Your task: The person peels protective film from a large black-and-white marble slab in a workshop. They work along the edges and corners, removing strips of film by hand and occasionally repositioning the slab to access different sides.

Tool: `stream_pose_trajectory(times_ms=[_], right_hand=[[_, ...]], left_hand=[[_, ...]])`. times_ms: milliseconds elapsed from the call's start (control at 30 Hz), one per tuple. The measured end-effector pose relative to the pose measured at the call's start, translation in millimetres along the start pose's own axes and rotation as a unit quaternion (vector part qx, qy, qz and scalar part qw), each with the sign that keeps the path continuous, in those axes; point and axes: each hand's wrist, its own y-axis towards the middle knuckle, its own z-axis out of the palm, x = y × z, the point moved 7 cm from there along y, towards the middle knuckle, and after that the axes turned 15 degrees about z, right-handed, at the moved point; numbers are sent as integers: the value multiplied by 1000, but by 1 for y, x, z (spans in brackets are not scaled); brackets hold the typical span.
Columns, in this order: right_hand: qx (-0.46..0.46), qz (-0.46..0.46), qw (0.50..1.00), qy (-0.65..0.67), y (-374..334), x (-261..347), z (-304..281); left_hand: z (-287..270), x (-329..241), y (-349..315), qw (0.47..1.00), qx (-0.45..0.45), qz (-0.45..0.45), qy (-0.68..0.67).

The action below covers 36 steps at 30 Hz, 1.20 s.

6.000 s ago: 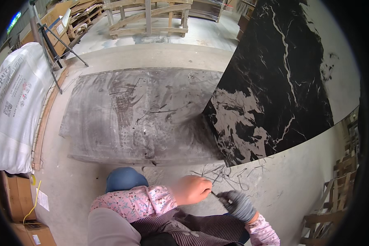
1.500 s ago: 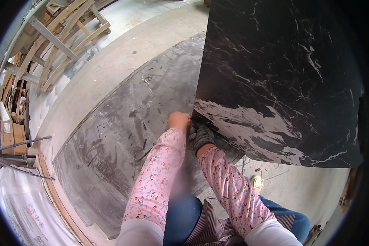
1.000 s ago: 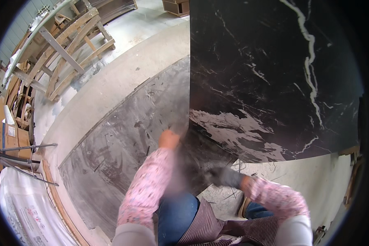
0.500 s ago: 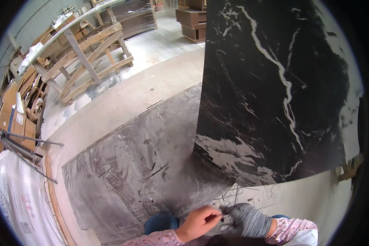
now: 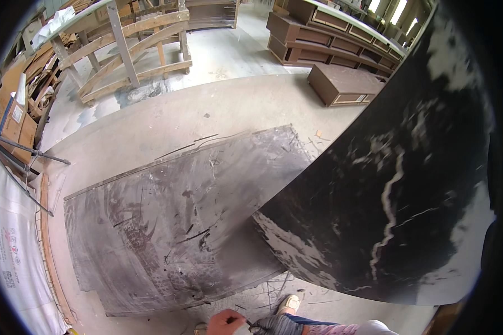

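Note:
At the lower edge my bare left hand [image 5: 227,322] is closed, with thumb and fingers pinched together. My right hand [image 5: 278,324], in a grey knit glove, is right beside it with fingers curled. A small thin dark piece shows between the two hands; its kind is too small to make out. Above them on the right stands a large black panel [image 5: 341,195] with white marble-like veins, tilted, its lower left corner over a dusty grey board [image 5: 151,234] on the floor. Neither hand visibly touches the panel.
Dark thin scraps [image 5: 271,290] litter the floor by my shoe [image 5: 289,303]. A white wrapped stack [image 5: 11,240] and a black metal stand [image 5: 19,153] are at left. Farther back are a wooden trestle [image 5: 126,50], brown cabinets [image 5: 324,42] and a low brown box [image 5: 343,84].
The view has shifted, bringing the brown cabinets and low box into sight. In the picture, both hands sit lower and farther left, still close together. The black panel appears more slanted.

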Motion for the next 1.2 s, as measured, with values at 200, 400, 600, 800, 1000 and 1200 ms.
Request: stream_pose_trajectory(times_ms=[200,400,600,800,1000,1200], right_hand=[[-53,57,989,-123,-61,-83,90],[106,343,920,157,-180,-64,48],[-182,383,902,83,-337,-98,-107],[-348,427,742,383,-523,-112,-75],[-386,371,826,176,-513,-22,-117],[-411,128,850,304,-519,57,-172]], left_hand=[[-79,57,-101,942,-100,-65,314],[-31,-32,-200,948,83,-20,306],[-176,-78,-239,890,-50,-34,451],[-288,-179,-193,819,-470,-206,-256],[-212,-351,-146,912,-336,-84,-222],[12,-476,-131,949,-32,-83,-301]])
